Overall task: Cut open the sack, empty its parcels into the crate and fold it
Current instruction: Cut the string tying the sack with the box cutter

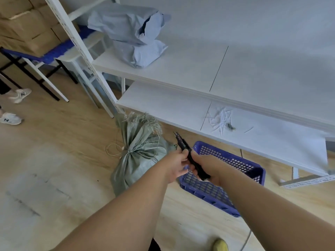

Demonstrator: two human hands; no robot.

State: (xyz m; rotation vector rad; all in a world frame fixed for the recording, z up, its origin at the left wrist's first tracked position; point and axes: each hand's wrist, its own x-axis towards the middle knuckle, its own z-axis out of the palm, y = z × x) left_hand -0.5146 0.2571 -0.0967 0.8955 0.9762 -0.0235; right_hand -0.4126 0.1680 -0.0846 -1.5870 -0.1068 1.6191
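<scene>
A grey-green woven sack (139,156) stands on the wooden floor, tied shut near its frayed top with string. A blue plastic crate (226,180) sits on the floor right of it, with nothing visible inside. I hold a black utility knife (190,156) above the gap between sack and crate, its tip pointing up and left. My right hand (208,169) grips the handle's lower part. My left hand (176,164) pinches the knife near its middle.
White shelving (181,77) stands behind, with two grey-blue mailer bags (130,33) stacked on the upper shelf and scraps of string on the lower one. Another person's white sneakers (12,109) are at far left. Cardboard boxes and blue-topped stools stand at the back left.
</scene>
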